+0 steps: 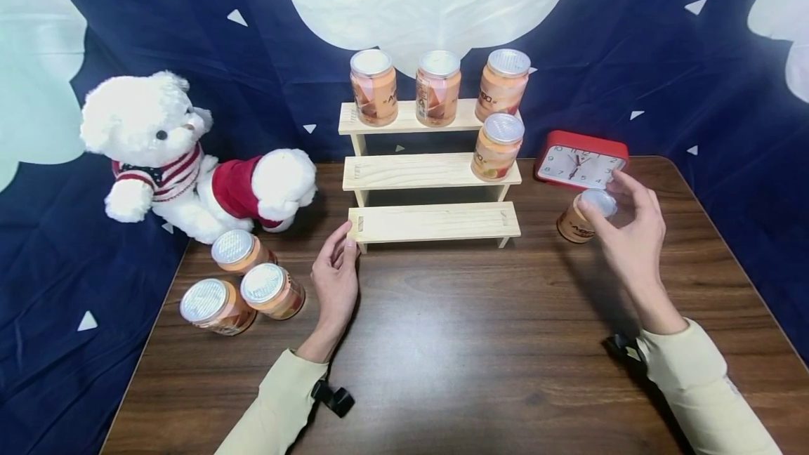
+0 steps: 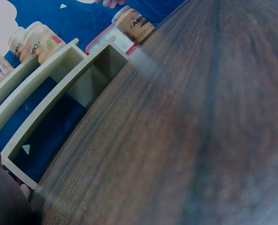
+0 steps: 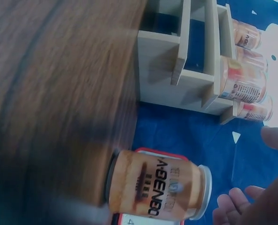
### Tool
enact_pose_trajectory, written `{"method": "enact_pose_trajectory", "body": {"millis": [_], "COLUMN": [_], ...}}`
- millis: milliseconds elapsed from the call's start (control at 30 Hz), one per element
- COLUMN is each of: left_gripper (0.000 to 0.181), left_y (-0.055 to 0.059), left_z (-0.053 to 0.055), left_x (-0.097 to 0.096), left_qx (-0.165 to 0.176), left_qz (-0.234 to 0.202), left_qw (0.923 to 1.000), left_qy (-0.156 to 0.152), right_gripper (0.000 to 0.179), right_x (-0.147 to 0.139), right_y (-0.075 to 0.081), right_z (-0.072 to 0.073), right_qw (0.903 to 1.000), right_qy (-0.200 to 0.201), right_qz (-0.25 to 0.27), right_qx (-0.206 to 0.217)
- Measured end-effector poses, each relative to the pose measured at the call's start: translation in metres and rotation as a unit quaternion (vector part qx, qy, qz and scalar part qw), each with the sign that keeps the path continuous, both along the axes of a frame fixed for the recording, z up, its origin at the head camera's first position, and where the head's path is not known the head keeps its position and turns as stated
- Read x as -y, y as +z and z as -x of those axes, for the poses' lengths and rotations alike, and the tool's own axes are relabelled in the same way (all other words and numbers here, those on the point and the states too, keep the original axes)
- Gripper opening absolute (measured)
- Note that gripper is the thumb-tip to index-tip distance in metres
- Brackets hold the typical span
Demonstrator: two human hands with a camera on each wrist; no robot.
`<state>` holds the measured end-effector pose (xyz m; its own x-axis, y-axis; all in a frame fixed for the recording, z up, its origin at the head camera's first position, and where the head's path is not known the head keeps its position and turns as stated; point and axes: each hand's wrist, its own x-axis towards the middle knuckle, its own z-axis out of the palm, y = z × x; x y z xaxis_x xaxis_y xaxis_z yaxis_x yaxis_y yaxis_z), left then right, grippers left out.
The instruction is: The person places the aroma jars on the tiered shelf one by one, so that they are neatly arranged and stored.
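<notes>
A three-step wooden display stand (image 1: 436, 223) stands at the middle back of the table. My left hand (image 1: 335, 276) grips the left end of its lowest step; a fingertip (image 2: 25, 190) shows by the leg in the left wrist view. On the right, an orange jar with a silver lid (image 1: 576, 222) stands upright on the table. My right hand (image 1: 632, 230) is just above and beside this jar (image 3: 153, 187), fingers spread and apart from it in the right wrist view. Three similar jars stand on the top step, and another jar (image 1: 497, 148) on the middle step's right end.
Three more jars (image 1: 272, 291) stand grouped at the table's left side. Behind them sits a white teddy bear (image 1: 148, 125) in red clothing. A red alarm clock (image 1: 581, 160) is behind the right jar. A dark blue patterned cloth (image 1: 265, 76) hangs at the back.
</notes>
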<state>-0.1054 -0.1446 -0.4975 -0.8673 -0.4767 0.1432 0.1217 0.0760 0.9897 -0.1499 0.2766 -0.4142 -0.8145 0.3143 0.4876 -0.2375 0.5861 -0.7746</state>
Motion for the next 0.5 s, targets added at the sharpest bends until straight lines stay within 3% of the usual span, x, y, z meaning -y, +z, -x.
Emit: {"method": "enact_pose_trajectory", "body": {"millis": [267, 500], "left_gripper": [0.034, 0.034], "left_y": [0.0, 0.001], "left_z": [0.0, 0.0], "left_x": [0.0, 0.001], "left_qx": [-0.007, -0.004], "left_qz": [-0.007, -0.009], "left_qw": [0.9999, 0.9999], "left_qy": [-0.005, -0.004], "right_gripper": [0.068, 0.07], "right_x": [-0.011, -0.019], "right_y": [-0.006, -0.012], "right_z": [0.0, 0.002], "right_qw": [0.9992, 0.9952], "right_qy": [-0.012, -0.015], "right_qz": [-0.028, -0.063], "right_qx": [0.025, 0.073]}}
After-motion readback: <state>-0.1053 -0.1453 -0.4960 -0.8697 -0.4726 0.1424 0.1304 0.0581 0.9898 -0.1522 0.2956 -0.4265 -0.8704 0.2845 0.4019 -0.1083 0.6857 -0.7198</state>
